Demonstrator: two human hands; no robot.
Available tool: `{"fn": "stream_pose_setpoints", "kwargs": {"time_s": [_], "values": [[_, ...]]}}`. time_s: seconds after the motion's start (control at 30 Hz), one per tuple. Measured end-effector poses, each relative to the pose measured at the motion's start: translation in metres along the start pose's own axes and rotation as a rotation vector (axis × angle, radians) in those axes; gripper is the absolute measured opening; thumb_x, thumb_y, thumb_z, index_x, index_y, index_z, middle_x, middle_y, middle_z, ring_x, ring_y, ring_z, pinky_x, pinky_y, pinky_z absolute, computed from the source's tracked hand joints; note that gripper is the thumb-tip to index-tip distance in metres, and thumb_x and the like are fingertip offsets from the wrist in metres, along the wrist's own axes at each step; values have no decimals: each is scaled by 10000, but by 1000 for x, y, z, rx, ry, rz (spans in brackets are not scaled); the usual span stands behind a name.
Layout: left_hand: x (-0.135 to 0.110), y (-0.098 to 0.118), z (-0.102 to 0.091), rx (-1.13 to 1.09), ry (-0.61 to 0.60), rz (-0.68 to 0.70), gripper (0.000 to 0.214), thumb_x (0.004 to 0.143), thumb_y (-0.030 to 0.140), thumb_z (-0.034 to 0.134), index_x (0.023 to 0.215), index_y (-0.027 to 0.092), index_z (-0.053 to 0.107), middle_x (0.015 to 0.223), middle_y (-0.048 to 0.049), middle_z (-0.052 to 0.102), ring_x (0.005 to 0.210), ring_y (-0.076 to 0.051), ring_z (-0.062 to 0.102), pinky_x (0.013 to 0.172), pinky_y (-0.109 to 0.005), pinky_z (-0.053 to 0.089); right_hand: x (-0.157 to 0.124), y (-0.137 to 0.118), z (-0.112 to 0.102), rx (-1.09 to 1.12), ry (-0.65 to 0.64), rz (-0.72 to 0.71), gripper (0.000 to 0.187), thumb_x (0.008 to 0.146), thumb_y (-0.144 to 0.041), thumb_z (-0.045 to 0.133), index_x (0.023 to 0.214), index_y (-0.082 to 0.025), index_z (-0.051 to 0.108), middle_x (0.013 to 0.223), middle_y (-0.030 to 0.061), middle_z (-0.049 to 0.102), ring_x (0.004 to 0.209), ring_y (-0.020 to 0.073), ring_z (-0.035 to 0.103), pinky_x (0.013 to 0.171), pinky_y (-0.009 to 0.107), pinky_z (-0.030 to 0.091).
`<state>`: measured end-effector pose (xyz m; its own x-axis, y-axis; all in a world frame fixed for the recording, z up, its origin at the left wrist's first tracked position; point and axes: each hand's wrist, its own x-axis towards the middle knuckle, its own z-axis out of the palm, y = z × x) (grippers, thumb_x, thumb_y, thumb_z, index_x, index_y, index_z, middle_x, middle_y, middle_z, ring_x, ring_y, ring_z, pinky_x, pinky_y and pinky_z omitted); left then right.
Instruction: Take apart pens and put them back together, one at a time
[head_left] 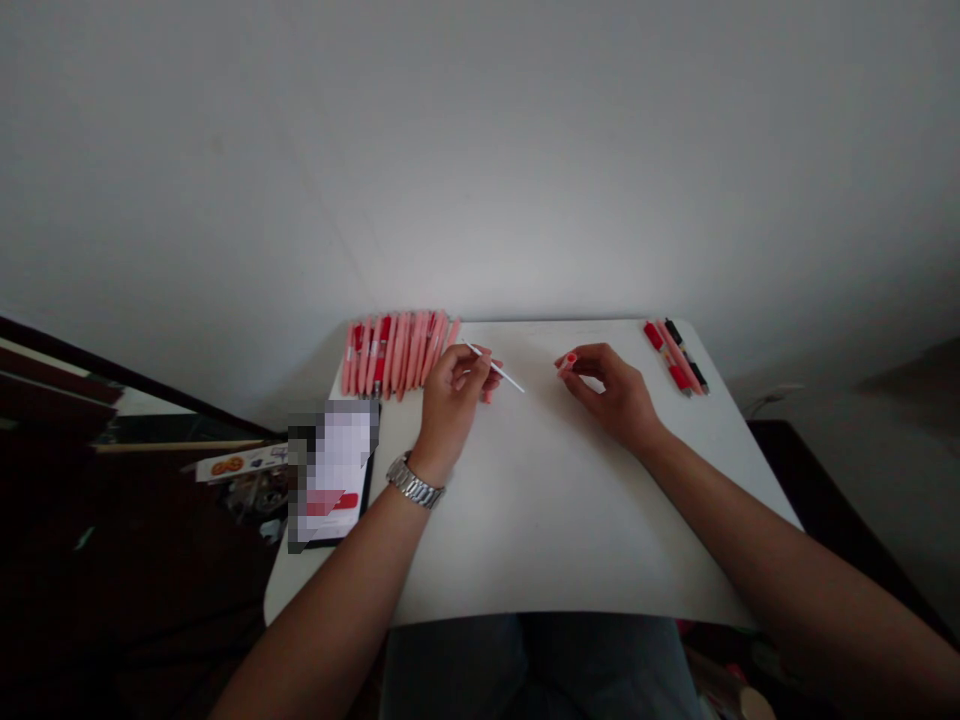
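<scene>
Above the middle of the table, my left hand [455, 398] pinches a thin white pen refill [506, 376], tilted down to the right. Under its fingers a small pink piece [487, 397] shows, mostly hidden. To the right, my right hand [611, 395] is closed on a short pink pen part [568, 362] with a round open end facing up; the fingers cover the rest. The two hands are apart. Just left of my left hand lies a row of several pink pens [401, 350], a few of them with red parts.
The white table [540, 520] stands against a grey wall. At its far right lie a red pen [666, 355], a pink pen [679, 352] and a black pen [688, 355]. A tablet or phone [341, 480], partly blurred, lies by the left edge.
</scene>
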<state>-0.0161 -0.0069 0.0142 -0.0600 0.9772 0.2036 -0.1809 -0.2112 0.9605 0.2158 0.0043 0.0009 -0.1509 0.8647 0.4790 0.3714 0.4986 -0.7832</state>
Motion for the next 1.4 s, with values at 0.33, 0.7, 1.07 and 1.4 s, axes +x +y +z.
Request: {"fn": "stream_pose_setpoints", "kwargs": {"time_s": [0.33, 0.7, 1.07, 1.4], "values": [[0, 0, 1, -5, -8, 16, 281, 888, 462, 720, 946, 201, 633, 917, -56, 720, 739, -146, 674, 575, -248, 538, 1, 1, -3, -112, -73, -165, 120, 948, -327, 646, 1044, -256, 661, 1066, 68, 729, 992, 228, 709, 901, 437, 619], [0, -1, 1, -7, -5, 12, 273, 894, 451, 717, 955, 196, 637, 914, -57, 722, 709, -136, 659, 576, -252, 540, -1, 1, 0, 13, -44, -100, 139, 952, -344, 657, 1060, -257, 643, 1058, 51, 704, 1005, 210, 709, 936, 444, 636], [1, 0, 1, -2, 5, 7, 261, 887, 423, 730, 961, 190, 640, 909, -56, 722, 742, -149, 677, 576, -249, 543, 0, -1, -1, -28, -40, -127, 125, 951, -295, 662, 1065, -246, 645, 1057, 55, 710, 976, 199, 713, 916, 420, 636], [1, -1, 1, -8, -2, 18, 263, 892, 423, 725, 948, 182, 637, 903, -59, 718, 718, -139, 659, 567, -242, 538, -1, -2, 0, 17, -13, -78, 223, 929, -332, 695, 1110, -250, 594, 1031, 56, 734, 917, 198, 736, 869, 416, 644]]}}
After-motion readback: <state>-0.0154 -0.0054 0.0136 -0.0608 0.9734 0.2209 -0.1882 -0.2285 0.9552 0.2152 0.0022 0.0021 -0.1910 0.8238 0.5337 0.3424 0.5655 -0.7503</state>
